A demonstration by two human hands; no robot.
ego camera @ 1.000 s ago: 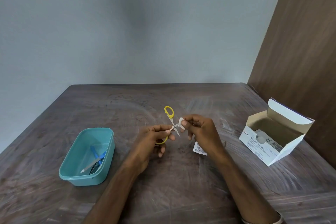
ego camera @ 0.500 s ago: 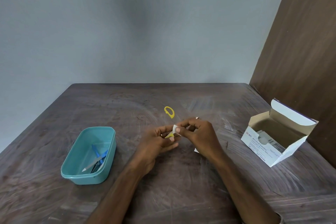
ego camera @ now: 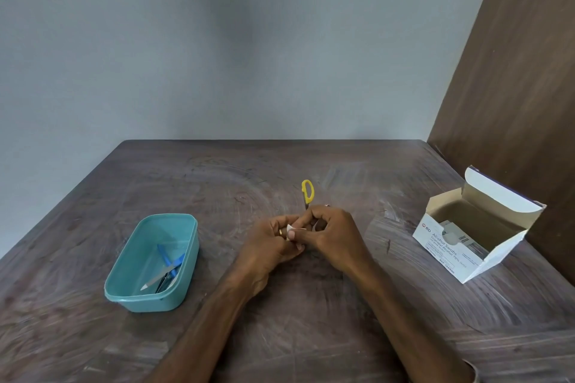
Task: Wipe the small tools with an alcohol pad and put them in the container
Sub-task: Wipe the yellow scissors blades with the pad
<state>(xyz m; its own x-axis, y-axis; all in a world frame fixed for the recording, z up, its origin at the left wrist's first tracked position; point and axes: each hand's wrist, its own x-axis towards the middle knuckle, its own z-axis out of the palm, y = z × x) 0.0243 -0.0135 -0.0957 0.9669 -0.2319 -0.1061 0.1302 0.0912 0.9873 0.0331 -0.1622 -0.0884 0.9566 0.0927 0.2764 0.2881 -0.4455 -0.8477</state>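
Note:
Both hands meet over the middle of the table. My left hand point(ego camera: 270, 242) grips small yellow-handled scissors point(ego camera: 307, 191); one yellow loop sticks up behind the fingers and the blades are hidden. My right hand point(ego camera: 329, 233) pinches a white alcohol pad point(ego camera: 292, 228) against the scissors, close to the left fingers. To the left stands a teal plastic container point(ego camera: 186, 261) holding a blue-handled tool point(ego camera: 166, 258) and a metal tool point(ego camera: 157, 281).
An open white box of alcohol swabs point(ego camera: 451, 249) sits at the right, near a brown wooden panel point(ego camera: 513, 87). A grey wall rises behind the dark wooden table point(ego camera: 311, 336), whose far edge meets it.
The scissors' open blades have gone out of sight inside my hands. My right hand has slid the pad down towards my left fingers. The white wrapper on the table is now hidden.

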